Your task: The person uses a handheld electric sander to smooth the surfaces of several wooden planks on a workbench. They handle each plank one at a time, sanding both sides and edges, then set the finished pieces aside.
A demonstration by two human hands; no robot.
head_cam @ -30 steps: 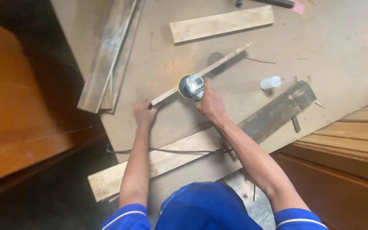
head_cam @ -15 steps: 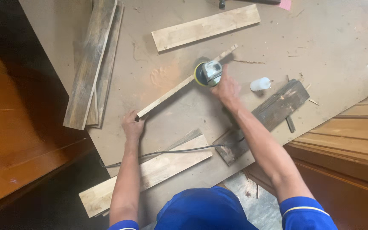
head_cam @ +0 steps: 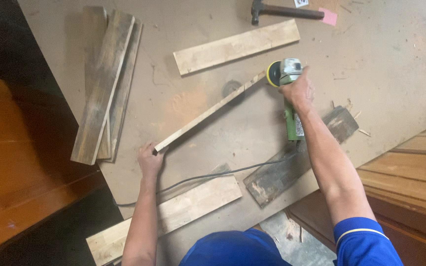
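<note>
A: Where was the strip [head_cam: 208,112] at that moment?

B: It lay slanted across the middle of the board [head_cam: 400,54], from near the left edge up toward the far side. My left hand [head_cam: 150,160] was closed on its near end, fingers wrapped around it, pressing it down. My right hand [head_cam: 298,90] was closed around the grinder [head_cam: 287,96], and the yellow disc [head_cam: 272,74] stood just at the far end of the strip.

A: How would the strip handle, in your opinion?

B: I judged it light and thin, so it could bend or jump under the disc. It looked like dry wood, stiff along the length but easy to snap. The best hold was at the near end, flat against the board, well apart from the disc.

A: And the grinder?

B: Heavier, I think. It wanted a firm hold on the green body. The cord [head_cam: 208,176] ran back over the near plank [head_cam: 173,209], so I had to mind it.

A: Anything else close by?

B: A pale plank [head_cam: 236,46] beyond the strip, a hammer [head_cam: 284,11] at the far edge, and dark planks [head_cam: 105,83] stacked near the left edge.
</note>
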